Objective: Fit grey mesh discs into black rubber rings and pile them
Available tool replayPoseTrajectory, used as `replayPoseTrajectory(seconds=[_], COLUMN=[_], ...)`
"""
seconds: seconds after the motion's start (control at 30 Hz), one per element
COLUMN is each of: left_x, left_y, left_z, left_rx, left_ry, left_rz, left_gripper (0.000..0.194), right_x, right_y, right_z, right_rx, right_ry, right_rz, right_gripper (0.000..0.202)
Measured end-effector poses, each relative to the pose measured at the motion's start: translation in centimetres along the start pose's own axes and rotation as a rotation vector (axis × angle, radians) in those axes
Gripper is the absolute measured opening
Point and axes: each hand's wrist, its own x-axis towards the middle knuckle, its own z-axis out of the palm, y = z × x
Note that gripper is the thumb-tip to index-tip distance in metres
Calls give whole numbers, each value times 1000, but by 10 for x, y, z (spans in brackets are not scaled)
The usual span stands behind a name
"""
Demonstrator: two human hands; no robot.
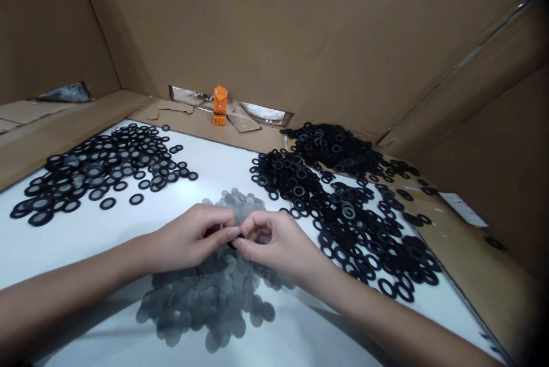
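My left hand [199, 236] and my right hand [274, 241] meet at the middle of the white board [214, 160], fingertips pinched together. Between them is a small black ring [232, 245], mostly hidden by the fingers; both hands appear to grip it. Beneath and around the hands lies a pile of thin grey discs [218, 292]. To the right spreads a heap of loose black rings [369, 230]. On the left are black rings with grey discs in their centres [107, 170].
Cardboard walls [274, 30] enclose the board at the back and sides. A small orange box [220, 105] stands behind it. Another heap of black rings [334, 147] sits at the back right, near a white paper label [463, 209]. Slots [266, 114] are cut in the back cardboard.
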Motion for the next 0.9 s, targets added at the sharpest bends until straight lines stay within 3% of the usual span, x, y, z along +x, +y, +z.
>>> replayPoseTrajectory(seconds=[0.1,0.23,0.37,0.5,0.73,0.9], left_x=[-4,-8,-7,-5,-6,-9], left_y=[2,9,12,12,2,1], left_z=[12,25,24,12,12,19], left_rx=[-31,-156,-231,-233,-110,-70], left_ry=[179,385,256,120,87,234], left_rz=[2,-112,-122,-106,-10,57], left_gripper=[32,32,33,35,33,34], right_x=[-2,-5,-5,-4,-6,-10], right_y=[-4,-6,-1,1,3,6], right_z=[6,15,16,13,12,13], right_rx=[77,330,476,399,165,96], right_ry=[52,62,128,112,114,164], right_rz=[-19,34,17,-25,-108,-166], right_gripper=[14,26,24,21,16,15])
